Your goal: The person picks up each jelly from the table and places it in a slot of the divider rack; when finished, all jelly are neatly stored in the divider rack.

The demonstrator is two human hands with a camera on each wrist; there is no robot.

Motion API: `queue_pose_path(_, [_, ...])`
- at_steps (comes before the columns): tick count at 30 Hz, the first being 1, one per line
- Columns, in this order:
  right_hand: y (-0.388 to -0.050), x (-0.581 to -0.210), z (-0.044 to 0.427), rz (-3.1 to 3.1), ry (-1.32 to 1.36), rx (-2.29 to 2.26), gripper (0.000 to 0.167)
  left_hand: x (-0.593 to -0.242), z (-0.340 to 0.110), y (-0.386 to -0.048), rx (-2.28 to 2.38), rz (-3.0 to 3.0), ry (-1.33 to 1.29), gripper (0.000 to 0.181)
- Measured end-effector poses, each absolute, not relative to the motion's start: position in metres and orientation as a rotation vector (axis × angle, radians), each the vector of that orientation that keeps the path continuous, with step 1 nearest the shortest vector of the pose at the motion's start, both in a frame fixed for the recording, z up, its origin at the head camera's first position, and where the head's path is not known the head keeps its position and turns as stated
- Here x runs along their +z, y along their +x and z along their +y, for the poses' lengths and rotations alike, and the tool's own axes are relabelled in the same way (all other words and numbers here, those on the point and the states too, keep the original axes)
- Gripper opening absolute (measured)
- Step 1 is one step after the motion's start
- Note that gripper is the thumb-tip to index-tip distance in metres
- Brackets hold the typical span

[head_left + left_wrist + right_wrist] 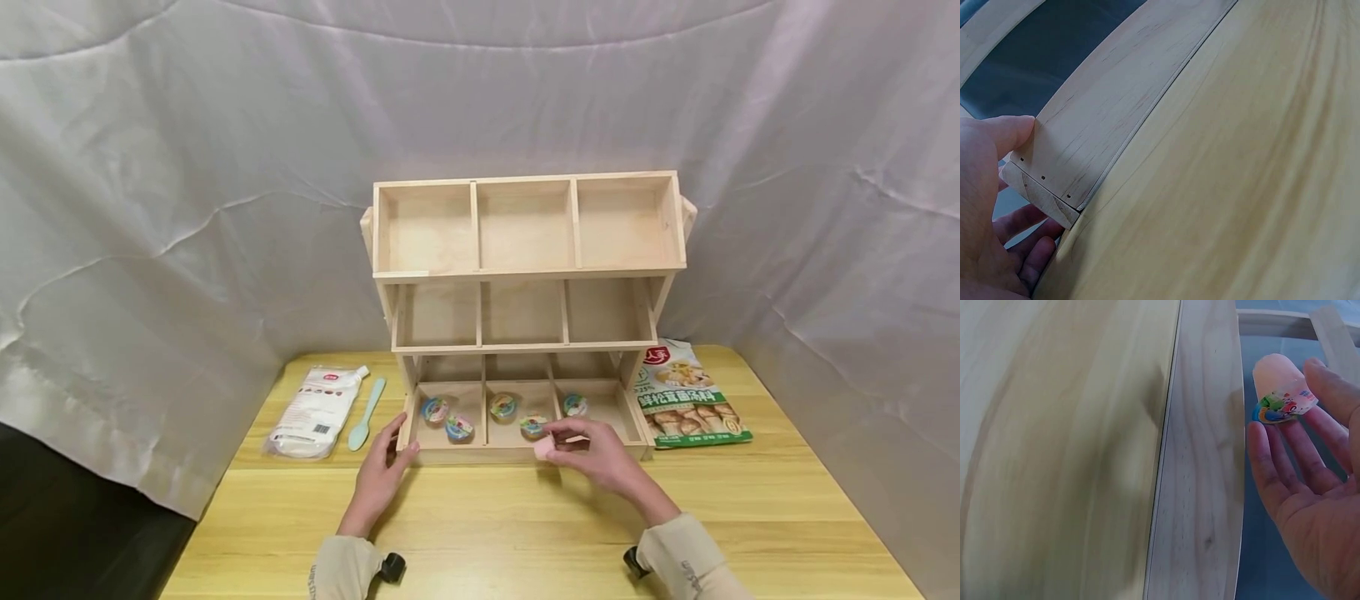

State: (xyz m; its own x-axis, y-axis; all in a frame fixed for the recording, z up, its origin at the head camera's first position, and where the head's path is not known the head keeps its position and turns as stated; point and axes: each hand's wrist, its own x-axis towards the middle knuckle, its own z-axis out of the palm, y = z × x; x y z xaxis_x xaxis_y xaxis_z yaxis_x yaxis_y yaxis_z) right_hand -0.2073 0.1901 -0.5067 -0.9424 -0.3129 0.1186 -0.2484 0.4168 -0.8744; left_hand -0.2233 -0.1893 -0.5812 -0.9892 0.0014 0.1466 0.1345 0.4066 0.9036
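Note:
A pink jelly cup (1275, 378) with a printed lid is pinched between the thumb and fingers of my right hand (596, 454), above the front edge of the wooden tiered organizer (525, 454). My left hand (381, 475) holds the organizer's front left corner, thumb on the front board (1104, 100) and fingers bent around the side. In the bottom tier, two jelly cups (459, 427) lie in the left compartment and two more jelly cups (502, 406) in the middle one. Another jelly cup (575, 405) sits in the right compartment.
On the table (510, 533), a white pouch (315, 412) and a pale green spoon (360, 431) lie left of the organizer. A green and white food bag (690, 400) lies at its right. Grey curtains (225, 208) hang behind and at the sides.

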Motion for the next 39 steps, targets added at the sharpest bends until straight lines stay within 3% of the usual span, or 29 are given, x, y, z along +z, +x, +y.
queue_pose_path(16, [-0.21, -0.51, 0.212, 2.686, -0.507, -1.568, 0.043, -0.584, -0.193, -0.223, -1.674, -2.557, -0.101, 0.062])
queue_pose_path(39, [-0.219, -0.514, 0.266, 2.945, -0.253, -1.403, 0.05, -0.581, -0.19, -0.224, -1.668, -2.56, -0.111, 0.063])
